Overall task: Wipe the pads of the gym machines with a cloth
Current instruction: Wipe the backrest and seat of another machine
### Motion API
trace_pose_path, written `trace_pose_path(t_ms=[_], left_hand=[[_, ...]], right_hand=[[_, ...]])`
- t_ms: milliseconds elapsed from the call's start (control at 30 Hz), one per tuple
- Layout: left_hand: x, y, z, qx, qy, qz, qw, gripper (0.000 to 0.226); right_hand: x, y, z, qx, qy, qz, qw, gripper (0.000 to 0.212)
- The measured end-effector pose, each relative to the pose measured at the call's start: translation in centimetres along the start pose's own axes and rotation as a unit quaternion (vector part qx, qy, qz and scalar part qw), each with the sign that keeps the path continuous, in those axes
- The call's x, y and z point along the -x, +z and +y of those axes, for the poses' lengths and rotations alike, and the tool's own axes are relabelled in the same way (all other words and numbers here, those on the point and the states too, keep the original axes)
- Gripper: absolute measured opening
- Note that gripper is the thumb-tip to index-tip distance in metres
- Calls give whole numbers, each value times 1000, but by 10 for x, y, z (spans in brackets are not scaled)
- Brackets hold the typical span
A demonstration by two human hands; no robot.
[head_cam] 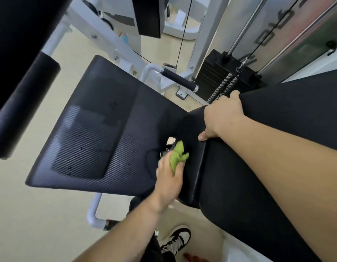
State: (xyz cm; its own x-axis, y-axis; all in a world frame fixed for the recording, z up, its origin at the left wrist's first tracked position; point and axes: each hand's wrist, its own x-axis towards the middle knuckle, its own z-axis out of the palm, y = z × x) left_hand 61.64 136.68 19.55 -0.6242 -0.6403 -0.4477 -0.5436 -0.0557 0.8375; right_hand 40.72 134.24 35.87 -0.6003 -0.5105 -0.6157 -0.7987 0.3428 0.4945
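A black textured seat pad (92, 129) with scattered water drops fills the middle of the view. My left hand (168, 178) grips a bunched green cloth (177, 157) at the gap where the seat pad meets the black back pad (258, 157). My right hand (223, 116) grips the lower end of the back pad, fingers curled over its far edge and thumb on the near side.
A black weight stack (220, 78) with cables and chrome guide rods stands behind. A black-gripped handle (180, 80) juts out beside the seat. Other black pads (22, 103) sit at the left. A sneaker (177, 241) stands on the beige floor below.
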Motion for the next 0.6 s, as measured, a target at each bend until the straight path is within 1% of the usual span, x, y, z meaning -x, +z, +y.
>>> trace_pose_path(t_ms=[33,100,133,200,300,400,467,533,600], left_hand=[[30,-2,-7,16,-14,20,1000,37],[86,-5,-4,44,-41,36,998,39],[107,-3,6,51,-44,34,997,41],[124,3,34,46,-20,27,998,39],[80,4,55,5,-6,12,1000,38],[23,-10,42,21,-88,-23,996,39],[12,-10,34,48,-135,-28,989,37],[21,-2,34,58,-156,10,986,35],[43,8,41,52,-182,76,979,37]], right_hand=[[0,0,0,3,4,0,1000,85],[2,-1,-2,7,8,1,1000,84],[2,-1,-2,9,10,2,1000,85],[3,0,-2,12,11,5,1000,86],[5,4,1,6,7,19,1000,87],[3,3,-1,4,9,20,1000,86],[2,0,-3,5,14,7,1000,86],[1,-2,-4,9,18,1,1000,87],[2,-4,-5,14,20,-1,1000,87]])
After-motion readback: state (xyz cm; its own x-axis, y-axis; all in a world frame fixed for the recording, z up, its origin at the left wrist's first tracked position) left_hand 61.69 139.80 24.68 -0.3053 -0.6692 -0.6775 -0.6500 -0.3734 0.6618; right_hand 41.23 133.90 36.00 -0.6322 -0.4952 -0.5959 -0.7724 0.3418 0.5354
